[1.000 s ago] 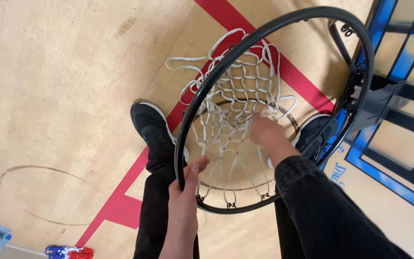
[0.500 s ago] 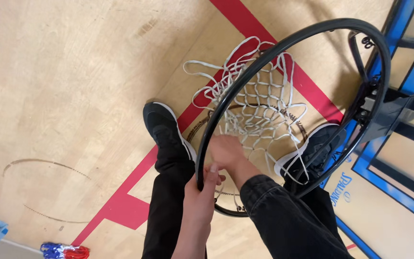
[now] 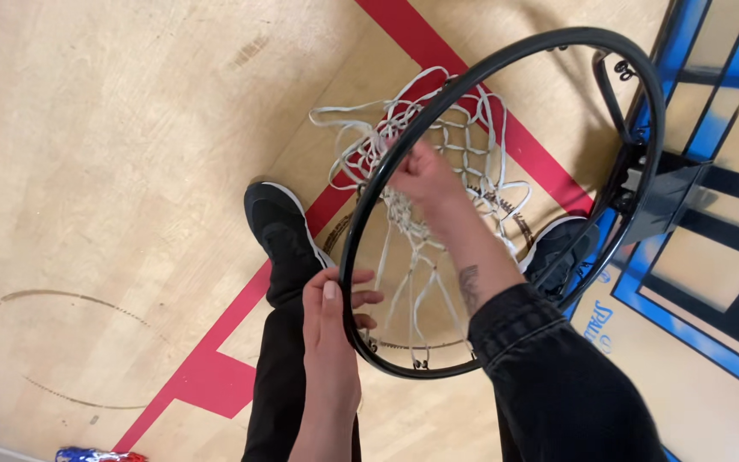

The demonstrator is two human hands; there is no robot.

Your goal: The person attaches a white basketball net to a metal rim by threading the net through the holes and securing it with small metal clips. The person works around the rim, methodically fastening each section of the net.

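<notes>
Hoop (image 3: 361,257), black metal ring, sits low above the wooden floor (image 3: 113,128), fixed at its far right side to a dark bracket (image 3: 669,201) on a backboard (image 3: 729,257) with blue and black lines. Left hand (image 3: 331,321) closed around the near-left part of the ring, thumb on top, fingers curled under the rim. Right hand (image 3: 421,175) inside the ring near its upper left, fingers pinched shut on white cords of the net (image 3: 438,145); exact grip blurred. Net bunched and tangled, part spilling over the ring's top-left edge, part hanging loose through the middle, a few loops hooked along the near bottom of the rim. Right forearm crosses the ring's opening, dark sleeve (image 3: 558,376) pushed back from the wrist. Black trousers and two black shoes with white soles under the hoop: left shoe (image 3: 280,227) outside the ring, right shoe (image 3: 562,248) seen through it by the bracket. Red painted line (image 3: 215,376) runs across the floor beneath the feet. Faint curved scuff mark on the floor at left. Colourful packaging (image 3: 96,453) at the bottom-left edge
</notes>
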